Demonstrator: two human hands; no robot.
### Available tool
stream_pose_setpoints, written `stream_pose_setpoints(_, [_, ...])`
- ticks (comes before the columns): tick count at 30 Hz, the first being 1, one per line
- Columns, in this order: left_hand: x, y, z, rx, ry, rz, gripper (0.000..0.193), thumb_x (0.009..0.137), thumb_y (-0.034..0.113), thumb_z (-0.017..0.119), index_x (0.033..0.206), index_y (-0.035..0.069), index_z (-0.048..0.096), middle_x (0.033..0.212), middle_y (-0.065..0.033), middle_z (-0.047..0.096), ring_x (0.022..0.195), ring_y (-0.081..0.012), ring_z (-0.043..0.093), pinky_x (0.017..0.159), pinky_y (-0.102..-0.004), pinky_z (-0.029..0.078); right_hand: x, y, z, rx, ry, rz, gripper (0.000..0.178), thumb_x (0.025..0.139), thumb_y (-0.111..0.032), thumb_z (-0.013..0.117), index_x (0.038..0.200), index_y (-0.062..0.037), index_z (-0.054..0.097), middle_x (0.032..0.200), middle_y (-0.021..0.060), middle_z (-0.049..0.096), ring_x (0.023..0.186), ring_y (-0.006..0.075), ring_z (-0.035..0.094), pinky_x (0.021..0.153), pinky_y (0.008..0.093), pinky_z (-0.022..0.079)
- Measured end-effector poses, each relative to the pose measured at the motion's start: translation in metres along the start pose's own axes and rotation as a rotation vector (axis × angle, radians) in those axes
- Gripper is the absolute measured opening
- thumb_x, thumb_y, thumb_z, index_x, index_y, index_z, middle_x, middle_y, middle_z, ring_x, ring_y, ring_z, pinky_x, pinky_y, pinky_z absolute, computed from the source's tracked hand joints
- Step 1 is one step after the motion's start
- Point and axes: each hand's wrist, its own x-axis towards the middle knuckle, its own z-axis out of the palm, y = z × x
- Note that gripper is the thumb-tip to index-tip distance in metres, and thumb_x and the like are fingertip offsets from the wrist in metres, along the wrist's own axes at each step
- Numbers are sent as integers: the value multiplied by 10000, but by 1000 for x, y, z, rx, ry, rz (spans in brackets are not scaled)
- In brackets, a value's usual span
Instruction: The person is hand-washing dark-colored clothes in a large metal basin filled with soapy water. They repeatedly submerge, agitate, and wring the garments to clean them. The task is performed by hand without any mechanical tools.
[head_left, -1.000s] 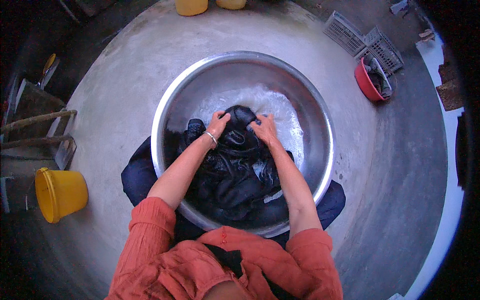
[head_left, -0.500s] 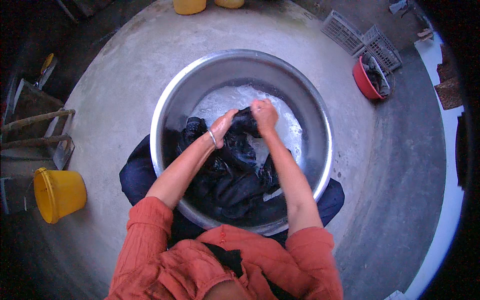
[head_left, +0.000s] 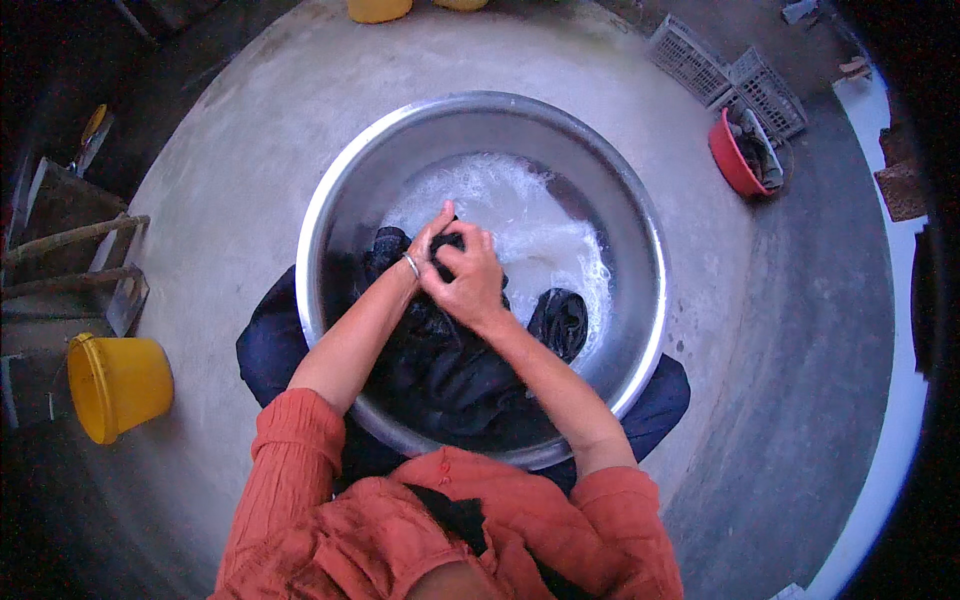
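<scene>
I had both hands together over the wide metal basin, left of its middle and close above the wet black cloth. The fingers of the right hand were curled in tightly, holding a dark fold of that cloth. The left hand pressed in beside it, thumb pointing up. Its other fingers were mostly hidden from my camera, so I couldn't tell how far they were closed. A silver bracelet sat on the left wrist.

Most of the cloth lay heaped inside the basin on the near side, beneath the forearms, with one rounded bulge showing to the right of the right forearm. On the far side I saw whitish, foamy water.

The basin stood on the concrete floor, a dark-clad knee on either side. Well off to the left I had a yellow bucket in view; far right, a red tub stood just beside grey crates.
</scene>
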Motion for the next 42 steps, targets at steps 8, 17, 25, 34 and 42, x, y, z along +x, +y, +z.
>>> stream_pose_setpoints(8, [-4, -8, 24, 114, 177, 10, 390, 827, 448, 494, 932, 84, 584, 878, -43, 596, 790, -155, 565, 683, -308, 452, 22, 81, 11, -113, 170, 402, 182, 728, -187, 562, 657, -24, 600, 777, 155, 579, 715, 320, 565, 629, 405, 450])
stream_pose_setpoints(17, [16, -16, 5, 224, 191, -8, 555, 852, 519, 435, 1217, 102, 449, 1208, -88, 499, 1107, -237, 472, 915, -399, 393, -23, 177, -16, -550, -168, 657, 496, 744, -492, 568, 1099, -147, 555, 1165, 255, 419, 1037, 431, 439, 884, 476, 367])
stream_pose_setpoints(25, [6, 6, -4, 44, 38, -90, 516, 799, 603, 472, 814, 94, 553, 777, -44, 554, 697, -148, 542, 629, -303, 458, 4, -11, 0, 89, -21, 34, 110, 611, -122, 637, 617, -33, 571, 927, 103, 527, 837, 290, 529, 742, 362, 437])
stream_pose_setpoints(34, [14, -9, 16, 151, 181, -98, 409, 846, 433, 465, 1020, 83, 585, 932, -36, 620, 795, -162, 597, 686, -304, 489, 36, 102, -7, -128, 261, 254, 120, 716, -144, 588, 631, -65, 616, 798, 84, 576, 665, 276, 580, 574, 364, 456])
stream_pose_setpoints(42, [9, -21, 4, 1017, 215, 191, 413, 604, 237, 715, 869, -62, 613, 823, -125, 632, 750, -217, 604, 696, -320, 473, 22, 109, -103, -178, 407, 163, 213, 737, -153, 640, 594, -19, 556, 749, 104, 543, 721, 228, 523, 644, 338, 420])
